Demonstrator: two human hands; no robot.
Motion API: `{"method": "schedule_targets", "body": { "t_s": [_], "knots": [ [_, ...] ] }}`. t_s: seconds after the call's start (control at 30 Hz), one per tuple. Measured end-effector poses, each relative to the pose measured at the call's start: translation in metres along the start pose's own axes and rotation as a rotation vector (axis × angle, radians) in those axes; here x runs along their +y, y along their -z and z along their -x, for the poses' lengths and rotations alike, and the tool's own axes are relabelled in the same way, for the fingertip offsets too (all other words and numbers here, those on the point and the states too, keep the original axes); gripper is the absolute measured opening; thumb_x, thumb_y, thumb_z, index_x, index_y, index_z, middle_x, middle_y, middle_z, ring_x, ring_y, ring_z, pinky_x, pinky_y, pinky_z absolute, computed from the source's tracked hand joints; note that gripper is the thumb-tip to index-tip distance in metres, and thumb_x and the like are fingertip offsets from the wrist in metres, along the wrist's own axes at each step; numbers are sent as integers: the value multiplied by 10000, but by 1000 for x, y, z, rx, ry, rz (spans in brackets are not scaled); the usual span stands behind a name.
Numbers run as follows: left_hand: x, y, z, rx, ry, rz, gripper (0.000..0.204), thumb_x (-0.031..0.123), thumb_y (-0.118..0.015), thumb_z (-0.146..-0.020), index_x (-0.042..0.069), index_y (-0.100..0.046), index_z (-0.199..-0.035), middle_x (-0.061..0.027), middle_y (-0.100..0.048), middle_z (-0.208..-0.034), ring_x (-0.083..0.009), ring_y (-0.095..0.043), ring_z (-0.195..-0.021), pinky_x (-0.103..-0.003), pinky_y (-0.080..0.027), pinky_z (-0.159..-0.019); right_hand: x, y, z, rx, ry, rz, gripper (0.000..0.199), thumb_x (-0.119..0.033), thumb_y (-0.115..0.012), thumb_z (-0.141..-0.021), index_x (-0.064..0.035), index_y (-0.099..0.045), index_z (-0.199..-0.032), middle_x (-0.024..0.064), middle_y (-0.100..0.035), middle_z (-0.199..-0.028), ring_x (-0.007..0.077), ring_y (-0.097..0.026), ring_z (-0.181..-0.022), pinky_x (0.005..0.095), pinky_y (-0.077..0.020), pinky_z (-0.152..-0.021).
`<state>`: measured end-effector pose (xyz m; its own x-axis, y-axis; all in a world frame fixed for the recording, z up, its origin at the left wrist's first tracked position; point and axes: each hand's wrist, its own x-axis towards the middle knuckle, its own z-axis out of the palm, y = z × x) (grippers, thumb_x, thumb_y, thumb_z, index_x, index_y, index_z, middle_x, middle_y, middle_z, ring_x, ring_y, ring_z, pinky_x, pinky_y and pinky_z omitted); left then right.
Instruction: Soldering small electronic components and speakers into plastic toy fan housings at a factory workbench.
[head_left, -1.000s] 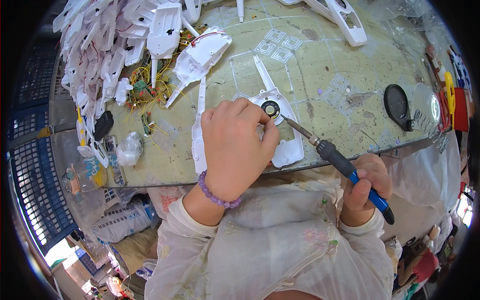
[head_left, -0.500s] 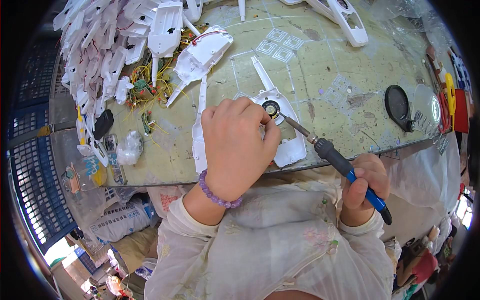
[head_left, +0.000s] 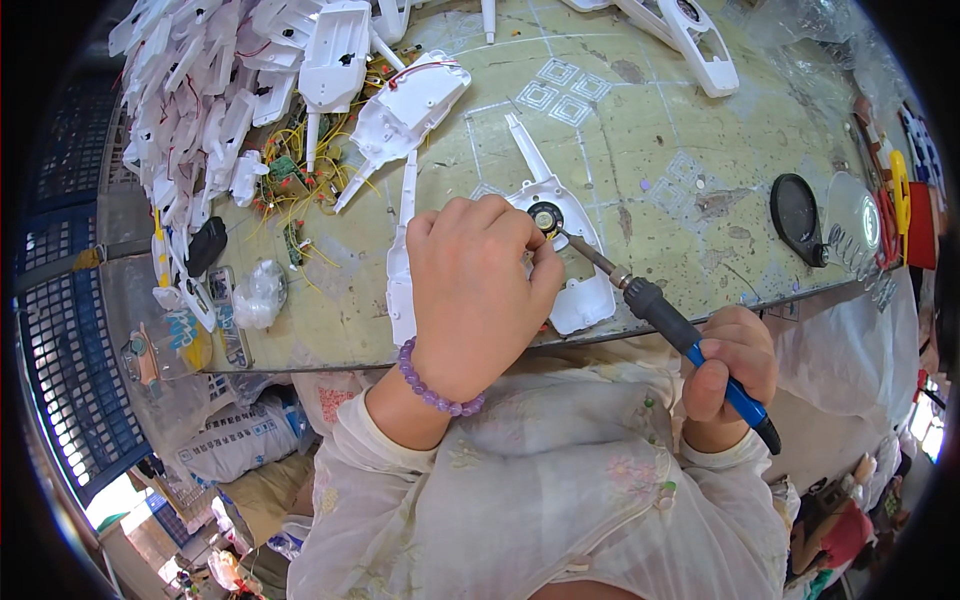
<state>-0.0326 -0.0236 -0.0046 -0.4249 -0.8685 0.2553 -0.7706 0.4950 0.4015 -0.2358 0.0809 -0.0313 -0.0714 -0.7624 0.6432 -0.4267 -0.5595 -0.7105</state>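
I see a heap of white plastic parts (head_left: 190, 110) far left, tangled yellow wires (head_left: 325, 190) just right of it; black oval piece (head_left: 797, 222) on the right; left hand (head_left: 485, 265), fingers bent, partly blocks the white housing (head_left: 585, 308) at near centre; its grip I can't tell; right hand (head_left: 733, 365) grasps the soldering iron (head_left: 662, 312), tip by the housing's round black disc (head_left: 545, 217); housing lies open, narrow stem pointing far.
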Motion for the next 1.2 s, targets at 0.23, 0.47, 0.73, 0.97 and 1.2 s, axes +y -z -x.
{"method": "schedule_targets", "body": {
  "t_s": [0.23,0.47,0.73,0.97,1.2],
  "knots": [
    [0,3,-1,-8,6,6,105,104,-687,-680,88,-591,-642,-45,-564,-703,-237,-524,-714,-380,-335,-683,-15,0,-17,-64,27,88,144,-106,-677,-809,-30,-571,-871,82,-592,-678,228,-518,-507,323,-417,-469],
    [0,0,1,7,1,7,99,110,-686,-683,89,-594,-651,-43,-567,-705,-234,-526,-720,-378,-337,-685,-19,2,-31,-93,53,116,145,-23,-675,-732,-29,-579,-841,77,-597,-672,230,-518,-506,323,-414,-471],
    [-2,1,2,9,0,13,92,109,-680,-684,92,-594,-654,-45,-561,-700,-233,-526,-719,-380,-343,-687,-19,1,-22,-103,74,115,152,-27,-669,-739,-23,-579,-861,80,-591,-673,230,-517,-510,323,-411,-469],
    [-1,0,1,-6,10,12,96,115,-676,-685,90,-592,-647,-46,-558,-698,-237,-524,-719,-384,-345,-686,-8,10,4,150,52,47,212,-193,-640,-878,-1,-550,-891,87,-567,-664,218,-496,-508,324,-396,-462],
    [0,-1,-2,-19,-13,41,77,122,-668,-690,91,-599,-674,-63,-563,-712,-268,-540,-741,-398,-367,-686,-2,42,18,745,-45,116,359,-341,-660,-883,-50,-486,-1001,60,-527,-751,187,-535,-700,265,-419,-560]
  ]
}}
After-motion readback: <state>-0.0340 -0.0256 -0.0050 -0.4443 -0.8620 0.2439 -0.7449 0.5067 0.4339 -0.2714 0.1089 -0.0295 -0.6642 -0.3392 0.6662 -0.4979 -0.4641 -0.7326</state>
